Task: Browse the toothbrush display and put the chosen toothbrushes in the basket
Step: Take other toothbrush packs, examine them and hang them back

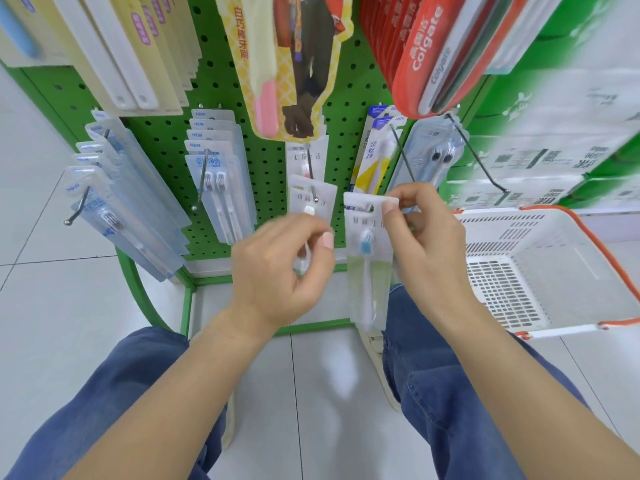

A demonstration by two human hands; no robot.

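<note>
A person crouches in front of a green pegboard rack (221, 98) hung with packaged toothbrushes, seen from above over blue trouser legs and a pale tiled floor (69, 299). The right hand (429, 244) pinches the top edge of a clear toothbrush packet (369, 265) between thumb and fingertips; the packet hangs straight down, free of the rack, and shows a brush with a blue and white head. The left hand (280, 271) is curled around the lower part of a second packet (311, 199) that still hangs on a metal hook (313, 188) at the middle of the rack, thumb pressed against its front. The two packets sit side by side, close but not touching. A white plastic basket (540, 271) with orange handles stands on the floor to the right, just beside the right hand, and nothing shows inside it. To the left, rows of clear twin-brush packs (221, 188) hang on longer hooks. Above hang cream boxed brushes (131, 53), a yellow card pack (277, 64), and red Colgate packs (422, 46). Green and white cartons (561, 133) are stacked at the far right, blurred.
</note>
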